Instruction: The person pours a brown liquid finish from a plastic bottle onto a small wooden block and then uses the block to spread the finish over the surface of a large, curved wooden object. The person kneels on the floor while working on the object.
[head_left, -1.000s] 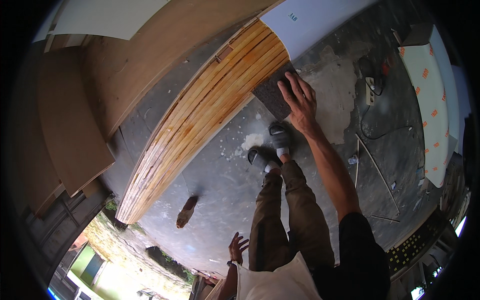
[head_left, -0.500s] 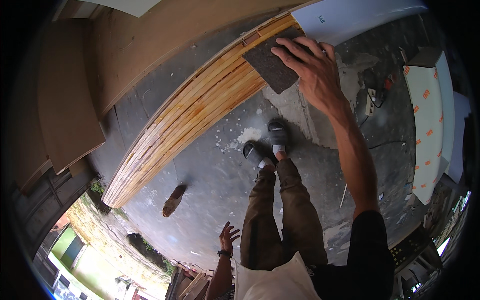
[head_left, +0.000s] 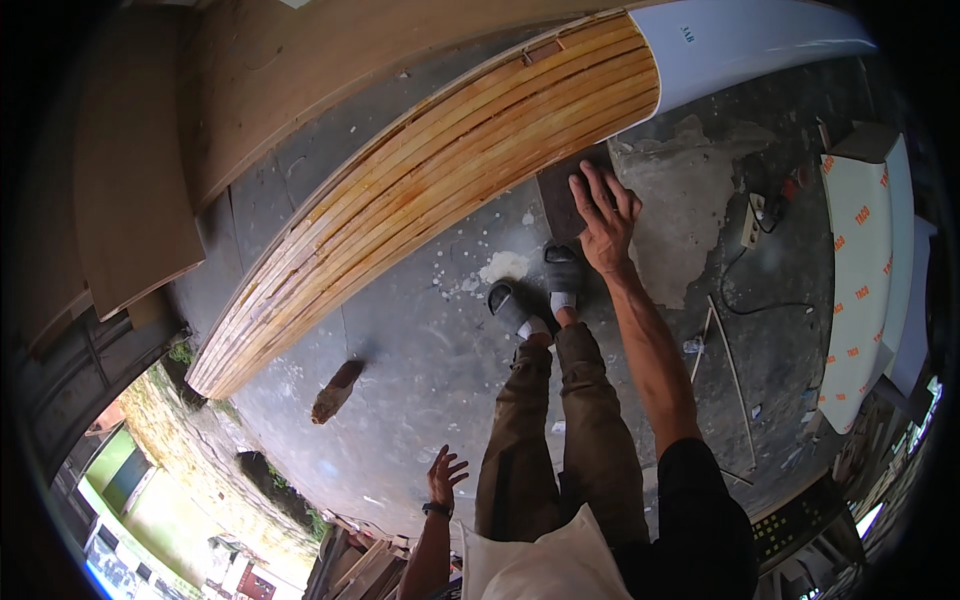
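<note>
A long curved body of narrow wooden strips point(head_left: 400, 200), boat-like in shape, stretches from the lower left to the top. Its far right end continues as a smooth white section point(head_left: 740, 45). My right hand point(head_left: 605, 215) grips a dark brown, flat rectangular piece point(head_left: 562, 205), which looks like coarse sandpaper or a thin board. The piece is at the near edge of the wooden strips; whether it touches them is unclear. Down by my left leg, my left hand point(head_left: 443, 478) hangs free with its fingers apart, a dark band on the wrist.
My sandalled feet point(head_left: 530, 295) stand on the paint-spotted grey floor point(head_left: 430, 370). A brown block point(head_left: 337, 392) lies to the left. Toward the right are a power strip point(head_left: 752, 222) with a cable, thin sticks point(head_left: 735, 375) and a white printed panel point(head_left: 855, 290). Brown boards point(head_left: 135, 160) stand far left.
My right hand has drawn the dark brown piece from the top of the wooden strips down toward their near edge, nearer to me. The left hand stays low and empty.
</note>
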